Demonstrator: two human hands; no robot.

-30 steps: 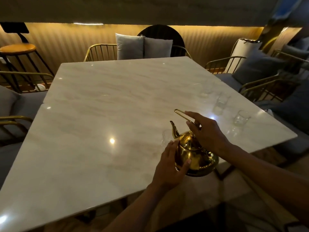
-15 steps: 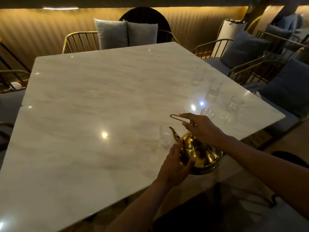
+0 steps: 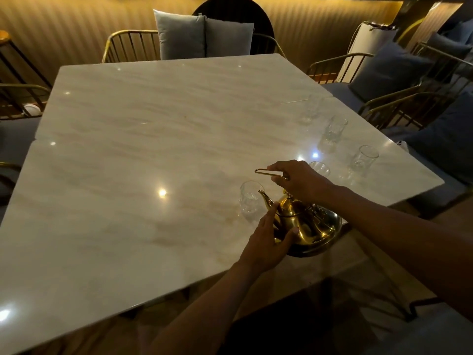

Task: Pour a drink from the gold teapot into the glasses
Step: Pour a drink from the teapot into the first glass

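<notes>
The gold teapot [image 3: 307, 226] is tilted at the near edge of the marble table [image 3: 153, 149], its spout pointing at the rim of a clear glass [image 3: 250, 201] just left of it. My right hand [image 3: 299, 179] grips the thin top handle. My left hand [image 3: 268, 239] presses against the pot's left side below the spout. Another glass [image 3: 321, 169] stands half hidden behind my right hand. Three more clear glasses stand further right: one [image 3: 363, 160] near the edge, one [image 3: 332, 133] behind it, one [image 3: 311, 108] furthest back.
Gold wire chairs with grey cushions [image 3: 202, 34] ring the table. More cushioned chairs [image 3: 389, 70] stand at the right. A stool [image 3: 5, 37] is at the far left. The table's right edge runs close behind the glasses.
The view has dropped and shifted, bringing the glasses into clearer sight. The teapot's spout has come closer to the nearest glass. Both hands keep their hold.
</notes>
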